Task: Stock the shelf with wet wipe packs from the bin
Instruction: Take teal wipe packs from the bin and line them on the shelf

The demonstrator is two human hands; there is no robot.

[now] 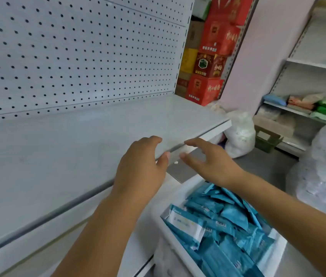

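A bare grey shelf (82, 148) runs from the left to the middle, backed by a white pegboard (74, 52). Below its front edge at the lower right stands a white bin (178, 244) filled with several teal wet wipe packs (228, 222). My left hand (140, 172) hovers over the shelf's front edge with relaxed fingers and holds nothing. My right hand (208, 160) hangs just right of it, fingers spread, above the bin's far end and in front of the shelf edge, also holding nothing.
Red and yellow cartons (210, 62) are stacked behind the shelf's right end. White plastic bags (240, 134) lie on the floor beyond the bin. Another shelf unit (315, 108) on the right holds blue, pink and green packs. A bag of clear bottles (325, 168) stands at the right.
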